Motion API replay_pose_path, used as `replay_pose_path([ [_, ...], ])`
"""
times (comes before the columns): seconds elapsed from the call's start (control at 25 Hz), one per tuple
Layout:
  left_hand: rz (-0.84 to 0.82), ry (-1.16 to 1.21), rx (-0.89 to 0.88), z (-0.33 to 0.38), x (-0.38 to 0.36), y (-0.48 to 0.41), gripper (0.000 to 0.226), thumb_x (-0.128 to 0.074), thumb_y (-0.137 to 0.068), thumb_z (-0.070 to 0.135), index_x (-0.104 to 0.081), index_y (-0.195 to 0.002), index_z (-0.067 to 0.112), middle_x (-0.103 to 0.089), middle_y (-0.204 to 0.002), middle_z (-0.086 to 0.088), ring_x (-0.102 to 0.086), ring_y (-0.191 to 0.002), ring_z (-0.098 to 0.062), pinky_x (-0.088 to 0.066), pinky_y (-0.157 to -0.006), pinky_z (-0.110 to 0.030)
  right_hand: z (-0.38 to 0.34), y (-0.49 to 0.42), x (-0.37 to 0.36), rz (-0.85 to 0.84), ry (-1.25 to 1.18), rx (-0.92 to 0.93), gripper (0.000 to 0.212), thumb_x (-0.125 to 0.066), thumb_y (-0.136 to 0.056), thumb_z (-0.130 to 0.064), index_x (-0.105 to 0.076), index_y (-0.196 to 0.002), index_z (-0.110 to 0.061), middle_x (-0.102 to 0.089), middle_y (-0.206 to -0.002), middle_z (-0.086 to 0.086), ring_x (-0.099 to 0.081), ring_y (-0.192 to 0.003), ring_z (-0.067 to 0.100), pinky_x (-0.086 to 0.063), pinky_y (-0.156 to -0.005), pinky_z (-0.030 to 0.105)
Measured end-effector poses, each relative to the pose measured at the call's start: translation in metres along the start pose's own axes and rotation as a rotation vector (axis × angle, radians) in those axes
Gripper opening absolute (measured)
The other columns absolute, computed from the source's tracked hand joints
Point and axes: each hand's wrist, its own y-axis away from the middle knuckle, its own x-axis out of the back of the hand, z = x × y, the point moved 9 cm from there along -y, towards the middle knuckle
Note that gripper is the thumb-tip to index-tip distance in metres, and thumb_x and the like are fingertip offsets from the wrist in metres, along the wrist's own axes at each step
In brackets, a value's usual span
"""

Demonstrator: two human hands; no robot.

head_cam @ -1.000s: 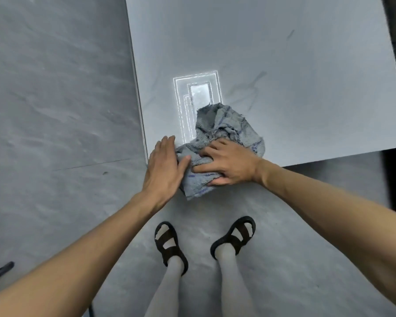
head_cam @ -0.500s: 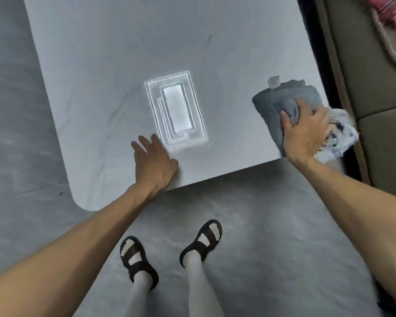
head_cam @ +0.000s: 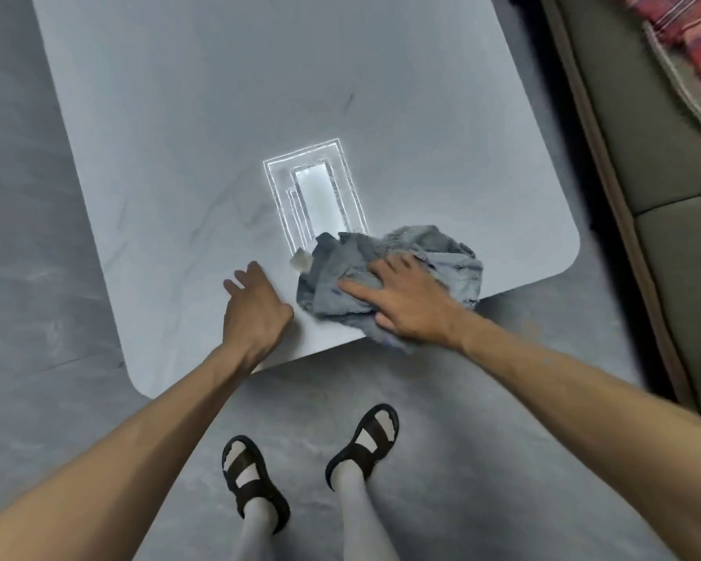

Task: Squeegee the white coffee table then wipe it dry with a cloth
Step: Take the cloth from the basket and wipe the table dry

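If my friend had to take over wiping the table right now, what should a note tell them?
Right hand: pressed flat on the grey cloth, fingers spread, pushing rather than in a closed grip.
Left hand: flat on the white coffee table beside the cloth, holding nothing.
The cloth is bunched at the near edge, hanging slightly over it, just below a bright reflection.
No squeegee is in view, so the job looks to be at the drying step.
Left: wipe the rest of the tabletop; I cannot tell which parts are dry.
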Motion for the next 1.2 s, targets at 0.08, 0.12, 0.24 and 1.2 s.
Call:
replay_pose_path([
  [0.08, -0.009, -0.042, -0.017, -0.001, -0.002, 0.000, 0.048, -0.042, -0.080, 0.000, -0.031, -0.126, 0.000, -0.034, -0.138, -0.030, -0.027, -0.131, -0.053, -0.040, -0.095, -0.055, 0.049, 0.017, 0.004, -0.041, 0.070, 0.028, 0.060, -0.043, -0.084, -0.040, -0.033, -0.143, -0.040, -0.050, -0.114, 0.010, -0.045, -0.096, 0.026, -0.037, -0.086, 0.041],
  [0.12, -0.012, -0.052, -0.020, -0.003, -0.002, 0.000, 0.049, -0.040, -0.079, -0.002, -0.031, -0.126, 0.000, -0.033, -0.139, -0.031, -0.027, -0.131, -0.053, -0.040, -0.095, -0.055, 0.080, 0.027, 0.008, -0.025, 0.111, -0.071, 0.060, -0.044, -0.083, -0.041, -0.034, -0.142, -0.042, -0.050, -0.115, 0.012, -0.046, -0.096, 0.028, -0.039, -0.087, 0.044],
  [0.24, -0.030, -0.030, -0.036, -0.004, -0.001, 0.002, 0.051, -0.042, -0.077, -0.002, -0.032, -0.128, 0.002, -0.032, -0.142, -0.028, -0.028, -0.132, -0.050, -0.041, -0.092, -0.051, 0.159, 0.068, 0.028, 0.159, 0.116, -0.711, 0.057, -0.048, -0.082, -0.041, -0.038, -0.138, -0.039, -0.051, -0.109, 0.020, -0.047, -0.094, 0.036, -0.040, -0.084, 0.049],
  [1.2, 0.063, -0.015, -0.048, -0.114, 0.064, -0.019, 0.053, -0.045, -0.078, 0.003, -0.033, -0.130, 0.005, -0.028, -0.140, -0.031, -0.025, -0.133, -0.048, -0.034, -0.106, -0.050, 0.012, -0.056, 0.014, 0.081, 0.006, -0.066, 0.042, -0.038, -0.095, -0.048, -0.042, -0.137, -0.039, -0.047, -0.104, 0.015, -0.047, -0.092, 0.031, -0.041, -0.080, 0.043],
])
